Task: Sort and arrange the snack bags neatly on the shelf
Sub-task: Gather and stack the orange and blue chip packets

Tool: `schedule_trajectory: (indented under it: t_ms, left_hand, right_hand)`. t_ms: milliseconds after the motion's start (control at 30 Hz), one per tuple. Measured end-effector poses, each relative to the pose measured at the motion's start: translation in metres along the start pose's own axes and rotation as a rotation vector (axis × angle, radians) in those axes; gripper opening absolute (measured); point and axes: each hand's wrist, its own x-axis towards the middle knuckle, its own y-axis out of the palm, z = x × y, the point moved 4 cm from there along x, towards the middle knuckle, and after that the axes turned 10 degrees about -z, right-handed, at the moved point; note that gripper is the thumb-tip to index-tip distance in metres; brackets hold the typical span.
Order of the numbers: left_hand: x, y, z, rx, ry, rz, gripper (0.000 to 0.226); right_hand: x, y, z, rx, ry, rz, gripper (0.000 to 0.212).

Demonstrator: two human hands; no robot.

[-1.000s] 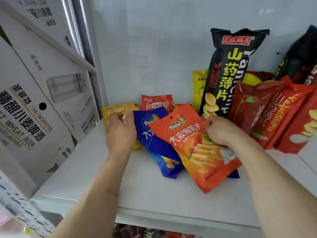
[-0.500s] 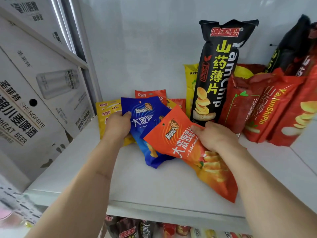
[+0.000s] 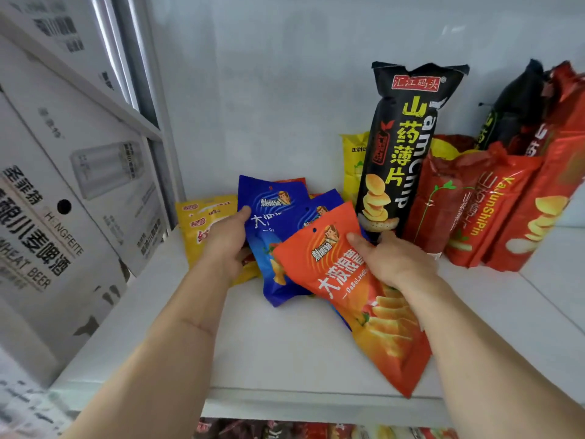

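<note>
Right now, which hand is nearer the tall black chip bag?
Right. The right hand holds the orange bag just below the black chip bag; the left hand grips a blue bag farther left.

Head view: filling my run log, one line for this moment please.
left hand grips blue bag | right hand grips orange bag | shelf

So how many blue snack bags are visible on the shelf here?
2. One blue bag is held by the left hand; a second blue bag lies just behind the orange bag. More may be hidden underneath.
</note>
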Motion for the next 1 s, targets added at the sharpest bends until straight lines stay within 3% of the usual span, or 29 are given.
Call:
schedule_trajectory:
  t_ms: [167,300,367,533,733,1000]
  left_hand:
    - [0.011,-0.005,-0.002,-0.031,0.053,-0.011,0.017]
    - [0.024,-0.016,-0.007,-0.056,0.019,-0.02,0.017]
    - [0.026,-0.022,-0.009,-0.057,-0.004,-0.019,0.017]
    - [0.032,-0.029,-0.009,-0.098,-0.038,0.015,0.021]
    - [0.035,-0.028,-0.007,-0.145,-0.039,0.033,0.019]
    - [0.033,-0.03,-0.003,-0.144,-0.07,0.08,0.022]
  right_hand:
    - [-0.007,0.01,0.003,0.12,-0.036,0.044,0.1]
    - [-0.004,0.017,0.005,0.403,0.01,0.11,0.047]
    - [-0.003,0.021,0.009,0.515,0.058,0.121,0.033]
    - [0.001,0.031,0.016,0.599,0.181,0.145,0.039]
    - [-0.002,0.032,0.019,0.737,0.223,0.221,0.028]
    - [-0.019,0.032,0.032,0.908,0.264,0.194,0.022]
